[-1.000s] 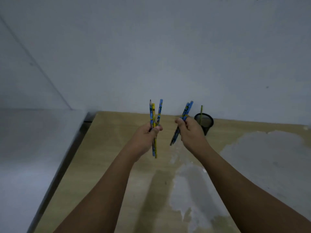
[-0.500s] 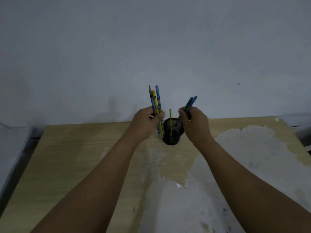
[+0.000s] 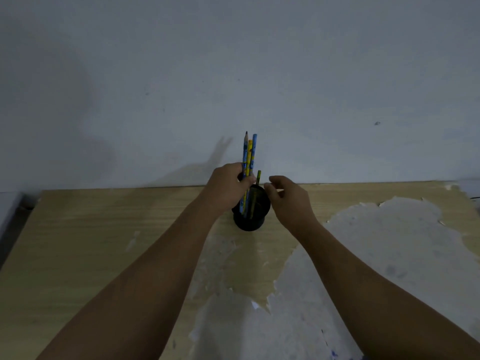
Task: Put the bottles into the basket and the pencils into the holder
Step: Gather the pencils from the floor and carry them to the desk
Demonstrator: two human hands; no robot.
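A black mesh pencil holder (image 3: 251,220) stands on the wooden table near the wall. My left hand (image 3: 228,187) grips three pencils (image 3: 249,155), two blue and one yellow, upright, with their lower ends inside the holder. One thin green pencil (image 3: 258,178) stands in the holder on its own. My right hand (image 3: 288,197) hovers just right of the holder's rim with curled, parted fingers and holds nothing. No bottles or basket are in view.
The wooden table (image 3: 91,242) has large patches of peeled, whitish surface (image 3: 376,250) at the centre and right. A plain grey wall (image 3: 233,74) rises directly behind the holder. The table's left edge drops off at the far left.
My right hand has let go of its blue pencils and now sits empty beside the holder. My left hand has lowered its pencils into the holder. The view shifted slightly closer.
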